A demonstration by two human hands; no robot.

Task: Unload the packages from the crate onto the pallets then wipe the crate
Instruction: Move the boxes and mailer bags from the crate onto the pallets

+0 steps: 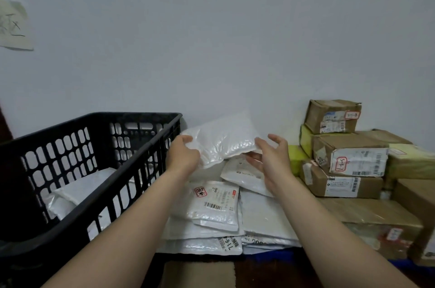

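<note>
Right of the black crate [131,116], by the white wall [211,52], our left grip [183,154] clamps a bubble mailer [226,139], right grip [270,158] spread apart; piled mailers [213,207] mostly hide the pallet [257,258].

Dim, cool, even indoor light, faint soft shadows, mild sheen on the white bubble-wrap padded mailer [223,144], wide-angle bowing at edges, slightly smeared detail

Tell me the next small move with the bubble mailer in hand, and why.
Probably lower the white bubble mailer onto the pile of mailers beneath it and let go. The left hand grips its left edge, the right hand is open at its right edge, it hangs above that pile, and the black crate holds more white packages.
</note>
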